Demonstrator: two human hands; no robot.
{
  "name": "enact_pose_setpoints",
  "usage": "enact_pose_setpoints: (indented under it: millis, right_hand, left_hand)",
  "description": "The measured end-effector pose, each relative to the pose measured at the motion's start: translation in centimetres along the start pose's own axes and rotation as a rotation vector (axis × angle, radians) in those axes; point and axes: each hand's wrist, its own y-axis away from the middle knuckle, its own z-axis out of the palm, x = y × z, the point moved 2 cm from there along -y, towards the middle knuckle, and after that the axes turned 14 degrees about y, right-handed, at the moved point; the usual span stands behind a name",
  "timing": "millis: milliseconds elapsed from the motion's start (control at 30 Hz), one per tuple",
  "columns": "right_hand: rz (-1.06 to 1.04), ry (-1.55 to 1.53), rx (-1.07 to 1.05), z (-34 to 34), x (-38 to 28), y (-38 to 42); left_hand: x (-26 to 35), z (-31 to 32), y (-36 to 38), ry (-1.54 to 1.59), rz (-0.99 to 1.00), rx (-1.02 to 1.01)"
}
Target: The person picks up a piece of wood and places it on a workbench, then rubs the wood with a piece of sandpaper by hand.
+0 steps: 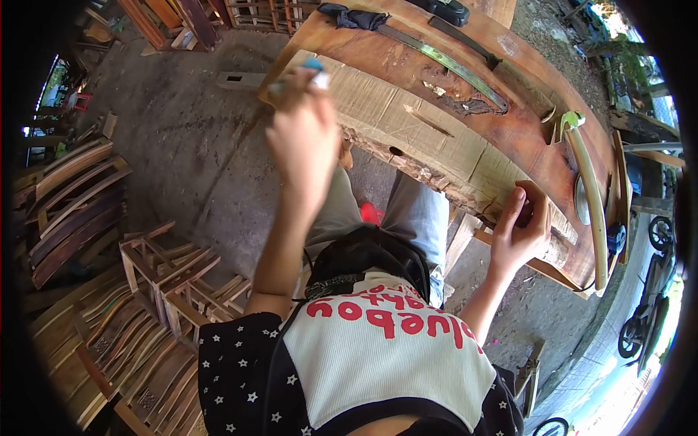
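Observation:
A thick, rough-sawn wooden plank (414, 120) lies along the near side of the workbench, with a dark hole in its bark-like edge. My left hand (302, 138), blurred, is closed around a small blue-and-white object (314, 65) over the plank's left end. What kind of object it is cannot be made out. Near the plank's right end, my right hand (520, 229) grips a dark brown wooden block (536, 200) with the thumb up against it. Its other fingers are partly hidden.
On the brown workbench top (487, 47) lie a long blade (443, 65) with a dark wrapped handle, a handsaw (520, 83) and a curved pale handle (589, 189) with green wrapping. Stacked wooden frames (160, 291) stand at left; motorcycles (647, 298) are parked at right.

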Motion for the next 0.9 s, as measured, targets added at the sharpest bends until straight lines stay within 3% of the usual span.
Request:
enact_pose_setpoints:
  millis: [33, 67, 100, 133, 200, 233, 267, 300, 333, 367, 467, 533, 633, 767, 800, 867, 900]
  right_hand:
    - [0.002, 0.003, 0.004, 0.0, 0.0, -0.1]
    - [0.016, 0.013, -0.006, 0.1, 0.0, -0.1]
    - [0.029, 0.027, -0.020, 0.0, 0.0, 0.0]
    - [0.026, 0.033, -0.020, 0.1, 0.0, 0.0]
    - [0.010, 0.016, 0.008, 0.2, 0.2, 0.0]
    - [0.014, 0.016, 0.005, 0.2, 0.1, 0.1]
    - [0.009, 0.012, 0.005, 0.1, 0.1, 0.0]
    - [0.004, 0.007, 0.007, 0.0, 0.1, 0.0]
    - [0.008, 0.002, 0.009, 0.0, 0.1, 0.0]
    - [0.000, 0.016, 0.008, 0.1, 0.1, 0.0]
    - [-0.003, 0.042, 0.019, 0.2, 0.1, -0.1]
    - [-0.002, 0.058, 0.017, 0.3, 0.0, 0.1]
    - [0.018, 0.054, 0.004, 0.2, 0.0, -0.1]
    - [0.008, 0.040, 0.027, 0.0, 0.1, 0.0]
    - [-0.004, 0.040, 0.036, -0.1, 0.0, 0.0]
    - [-0.001, 0.049, 0.040, 0.1, 0.1, 0.0]
    - [-0.001, 0.059, 0.040, 0.2, 0.0, 0.0]
  left_hand:
    - [0.6, 1.7, 2.0, 0.035, 0.390, 0.187]
    - [2.9, 2.0, 4.6, 0.033, 0.422, -0.028]
    - [3.6, 3.9, 7.5, 0.143, 0.620, 0.017]
    - [4.6, 4.0, 9.5, 0.292, 0.717, -0.061]
    - [3.4, 3.6, 8.3, 0.363, 0.737, -0.129]
    - [2.3, 2.9, 6.1, 0.221, 0.745, -0.071]
    - [0.8, 2.2, 3.7, 0.072, 0.631, 0.014]
    - [-1.0, 1.1, 1.3, 0.012, 0.416, 0.033]
    - [-1.0, -0.5, -0.9, -0.055, -0.048, -0.102]
    - [-4.0, 0.2, -2.2, -0.072, 0.555, 0.339]
    - [-1.3, 2.4, 1.1, 0.046, 0.584, 0.375]
    - [1.6, 4.3, 6.1, 0.251, 0.761, 0.199]
    - [0.1, 3.9, 5.4, 0.401, 0.961, 0.062]
    - [-7.9, 1.0, -2.5, 0.149, 0.761, 0.376]
    - [-7.6, 0.5, -3.1, 0.124, 0.829, 0.472]
    - [-5.6, 2.2, -0.7, 0.150, 0.692, 0.430]
    - [-2.7, 2.9, 1.2, 0.312, 0.762, 0.352]
